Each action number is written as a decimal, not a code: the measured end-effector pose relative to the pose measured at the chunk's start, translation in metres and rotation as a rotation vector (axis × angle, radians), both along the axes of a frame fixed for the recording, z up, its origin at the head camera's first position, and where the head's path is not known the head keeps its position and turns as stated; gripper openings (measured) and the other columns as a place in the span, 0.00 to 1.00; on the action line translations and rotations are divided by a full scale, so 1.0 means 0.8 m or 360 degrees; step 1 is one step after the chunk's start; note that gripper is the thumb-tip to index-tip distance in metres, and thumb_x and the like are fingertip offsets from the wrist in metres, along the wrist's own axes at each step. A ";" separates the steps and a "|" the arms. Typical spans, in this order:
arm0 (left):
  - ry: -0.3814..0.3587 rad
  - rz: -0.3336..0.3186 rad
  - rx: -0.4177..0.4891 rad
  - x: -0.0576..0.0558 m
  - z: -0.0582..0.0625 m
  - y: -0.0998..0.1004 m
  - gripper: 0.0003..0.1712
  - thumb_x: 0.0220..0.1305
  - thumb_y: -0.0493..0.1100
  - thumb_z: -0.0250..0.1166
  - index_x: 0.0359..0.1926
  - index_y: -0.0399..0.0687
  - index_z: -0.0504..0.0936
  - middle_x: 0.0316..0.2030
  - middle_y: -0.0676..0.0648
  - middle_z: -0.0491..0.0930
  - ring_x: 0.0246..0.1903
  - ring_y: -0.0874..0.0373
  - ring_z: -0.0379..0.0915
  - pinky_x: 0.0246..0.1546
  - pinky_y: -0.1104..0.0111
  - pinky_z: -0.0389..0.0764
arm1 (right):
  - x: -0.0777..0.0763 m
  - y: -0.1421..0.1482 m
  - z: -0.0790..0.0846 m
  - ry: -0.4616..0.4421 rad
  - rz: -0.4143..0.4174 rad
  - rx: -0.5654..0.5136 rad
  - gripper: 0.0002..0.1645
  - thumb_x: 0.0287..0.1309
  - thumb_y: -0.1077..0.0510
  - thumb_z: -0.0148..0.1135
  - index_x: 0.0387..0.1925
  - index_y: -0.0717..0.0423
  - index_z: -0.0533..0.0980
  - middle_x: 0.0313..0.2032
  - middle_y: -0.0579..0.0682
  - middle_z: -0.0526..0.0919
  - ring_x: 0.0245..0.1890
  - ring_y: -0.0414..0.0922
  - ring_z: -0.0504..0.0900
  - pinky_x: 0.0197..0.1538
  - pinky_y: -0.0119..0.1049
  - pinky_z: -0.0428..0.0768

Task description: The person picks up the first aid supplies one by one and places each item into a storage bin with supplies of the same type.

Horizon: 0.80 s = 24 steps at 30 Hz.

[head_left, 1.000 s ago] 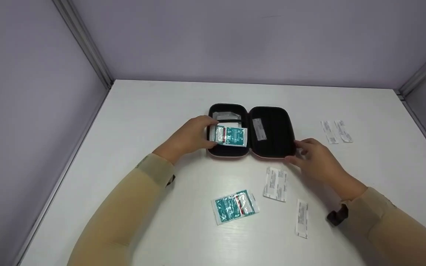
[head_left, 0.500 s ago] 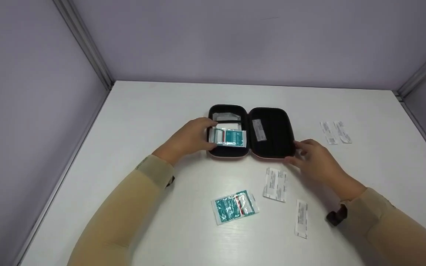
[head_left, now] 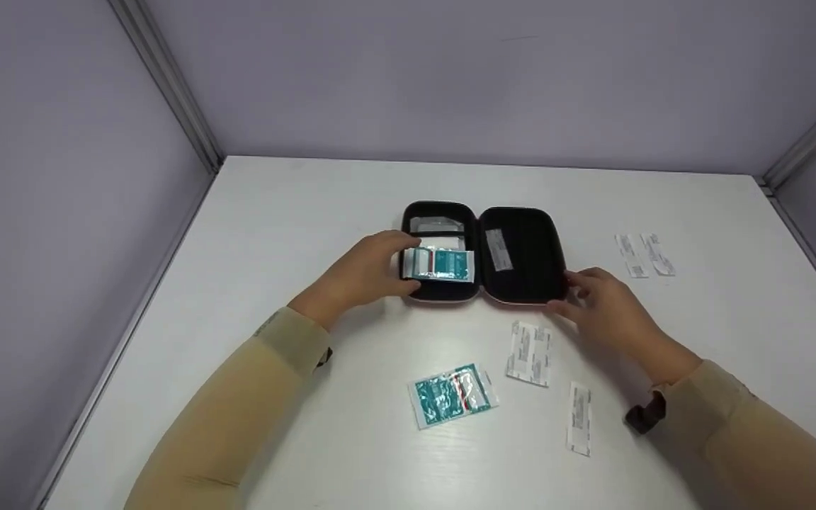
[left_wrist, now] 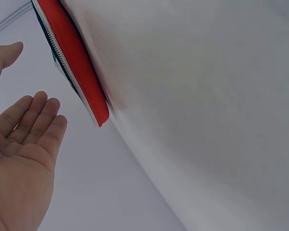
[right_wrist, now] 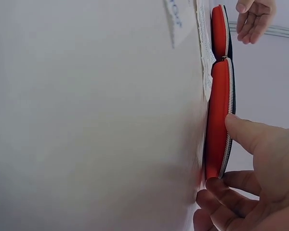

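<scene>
An unzipped red case with a black lining [head_left: 532, 265] lies spread flat on the table; its red shell [right_wrist: 219, 96] and zipper show in the right wrist view. In its left half sits a teal and white packet [head_left: 450, 265], beside an elastic band over white and clear packs [head_left: 438, 227]. My left hand [head_left: 372, 268] is over the case's left rim, thumb and fingers apart around the packet's left end; the left wrist view shows that hand [left_wrist: 29, 144] holding nothing. My right hand [head_left: 606, 308] grips the case's right corner between thumb and fingers.
A second teal packet [head_left: 453, 395] lies in front of the case. White paper strips lie right of it: a joined pair [head_left: 529, 353], a single strip [head_left: 579, 419], and two more [head_left: 631, 255] at the far right. One strip [head_left: 499, 249] is inside the case's right half.
The teal packet has settled slightly lower in the case's left half. My left fingers have let it go and spread apart. The right hand stays at the case's corner.
</scene>
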<state>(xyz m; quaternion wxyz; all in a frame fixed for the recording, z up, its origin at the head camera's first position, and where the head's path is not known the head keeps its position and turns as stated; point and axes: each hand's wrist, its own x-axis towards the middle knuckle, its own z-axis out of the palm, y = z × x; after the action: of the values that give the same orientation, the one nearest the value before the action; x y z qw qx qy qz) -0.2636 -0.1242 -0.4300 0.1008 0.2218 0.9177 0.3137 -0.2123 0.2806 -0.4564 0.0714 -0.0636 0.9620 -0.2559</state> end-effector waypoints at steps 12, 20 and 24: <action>0.0099 -0.0061 0.0025 0.034 0.010 0.001 0.45 0.71 0.49 0.82 0.82 0.45 0.75 0.82 0.42 0.74 0.84 0.44 0.68 0.86 0.50 0.71 | -0.006 -0.002 -0.002 0.0014 0.0004 -0.0006 0.48 0.77 0.40 0.73 0.81 0.68 0.71 0.70 0.66 0.80 0.66 0.64 0.82 0.74 0.66 0.80; 0.0079 -0.0024 0.0041 0.054 0.014 -0.004 0.46 0.66 0.50 0.85 0.80 0.44 0.78 0.80 0.43 0.77 0.81 0.44 0.72 0.84 0.50 0.75 | -0.011 -0.005 -0.004 0.0042 0.0027 -0.0018 0.47 0.77 0.41 0.73 0.81 0.69 0.70 0.70 0.67 0.80 0.65 0.64 0.83 0.72 0.66 0.81; 0.0065 -0.0027 0.0030 0.063 0.014 -0.011 0.49 0.64 0.54 0.86 0.80 0.43 0.77 0.78 0.44 0.78 0.80 0.46 0.74 0.83 0.51 0.75 | -0.012 -0.008 -0.003 0.0026 0.0025 -0.0021 0.47 0.78 0.42 0.72 0.81 0.69 0.69 0.72 0.67 0.78 0.67 0.65 0.82 0.73 0.66 0.81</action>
<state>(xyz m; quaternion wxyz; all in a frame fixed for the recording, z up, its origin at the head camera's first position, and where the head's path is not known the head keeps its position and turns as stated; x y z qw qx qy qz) -0.2133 -0.1327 -0.4188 0.0827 0.2370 0.9147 0.3169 -0.2223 0.2746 -0.4590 0.0650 -0.0737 0.9603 -0.2610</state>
